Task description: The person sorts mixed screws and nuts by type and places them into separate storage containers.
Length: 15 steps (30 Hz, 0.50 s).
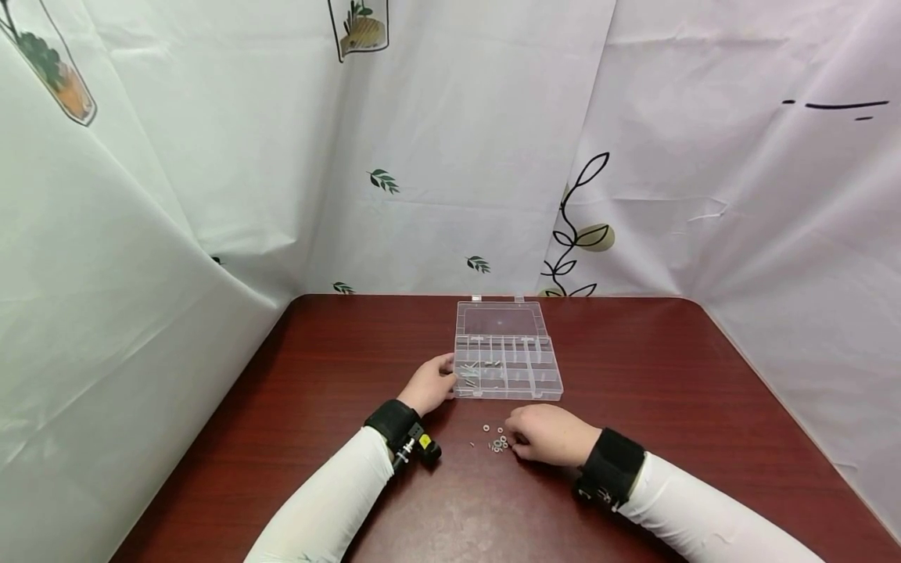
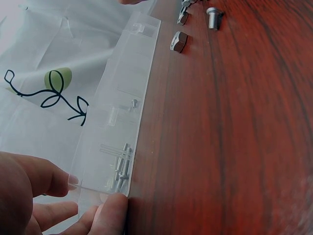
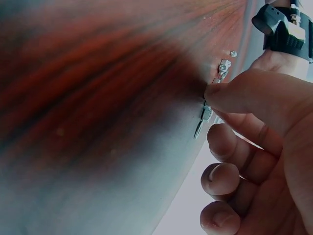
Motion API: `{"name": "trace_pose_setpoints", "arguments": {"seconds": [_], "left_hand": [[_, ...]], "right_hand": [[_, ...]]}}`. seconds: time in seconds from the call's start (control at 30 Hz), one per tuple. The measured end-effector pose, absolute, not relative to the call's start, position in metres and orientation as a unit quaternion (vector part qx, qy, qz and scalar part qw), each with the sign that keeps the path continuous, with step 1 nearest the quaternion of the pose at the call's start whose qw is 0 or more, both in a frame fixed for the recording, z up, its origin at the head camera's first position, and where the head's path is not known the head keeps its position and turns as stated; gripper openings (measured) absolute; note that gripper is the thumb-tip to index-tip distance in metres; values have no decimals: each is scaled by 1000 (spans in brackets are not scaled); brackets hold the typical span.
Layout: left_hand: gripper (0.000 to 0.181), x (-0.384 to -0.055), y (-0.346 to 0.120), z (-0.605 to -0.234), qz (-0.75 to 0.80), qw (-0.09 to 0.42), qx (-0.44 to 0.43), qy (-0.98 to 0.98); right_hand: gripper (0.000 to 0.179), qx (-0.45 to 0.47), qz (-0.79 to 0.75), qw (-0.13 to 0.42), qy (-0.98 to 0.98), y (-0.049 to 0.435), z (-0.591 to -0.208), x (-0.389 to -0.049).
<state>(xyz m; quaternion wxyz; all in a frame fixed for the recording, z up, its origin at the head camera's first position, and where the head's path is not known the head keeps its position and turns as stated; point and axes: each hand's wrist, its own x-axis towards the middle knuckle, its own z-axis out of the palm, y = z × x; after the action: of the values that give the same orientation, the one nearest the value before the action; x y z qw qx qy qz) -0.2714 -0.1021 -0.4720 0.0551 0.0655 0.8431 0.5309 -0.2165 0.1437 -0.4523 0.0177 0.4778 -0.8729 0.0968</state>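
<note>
A clear plastic compartment box (image 1: 500,319) lies with its lid folded back; several small screws (image 2: 122,164) sit in its left-hand compartments. My left hand (image 1: 431,383) grips the box's near left side, with fingers on both sides of the corner in the left wrist view. On the table in front, small metal nuts (image 1: 498,446) lie in a loose group, with a short screw (image 2: 213,18) apart from them. My right hand (image 1: 552,435) is down beside the group, thumb and index fingertips at the tabletop by a nut (image 3: 206,113); I cannot tell whether they pinch anything. Its other fingers are curled.
The dark red-brown table (image 1: 352,336) has rounded far corners. White printed cloth (image 1: 450,141) hangs behind it and along both sides. A black band with a small camera (image 1: 428,447) is on the left wrist, and another black band (image 1: 611,467) is on the right.
</note>
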Motion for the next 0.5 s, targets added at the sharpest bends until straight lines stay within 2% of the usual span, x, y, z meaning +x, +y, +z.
{"name": "trace_pose_setpoints", "arguments": {"seconds": [0.3,0.5], "left_hand": [[52,-270,-102,-469,536,58,66,840],[52,-270,-103,-470,530,61,64,844]], "right_hand": [[31,498,65,57,-863,139,-452,-216],[26,504,40,85,-858,134,-451,-214]]}}
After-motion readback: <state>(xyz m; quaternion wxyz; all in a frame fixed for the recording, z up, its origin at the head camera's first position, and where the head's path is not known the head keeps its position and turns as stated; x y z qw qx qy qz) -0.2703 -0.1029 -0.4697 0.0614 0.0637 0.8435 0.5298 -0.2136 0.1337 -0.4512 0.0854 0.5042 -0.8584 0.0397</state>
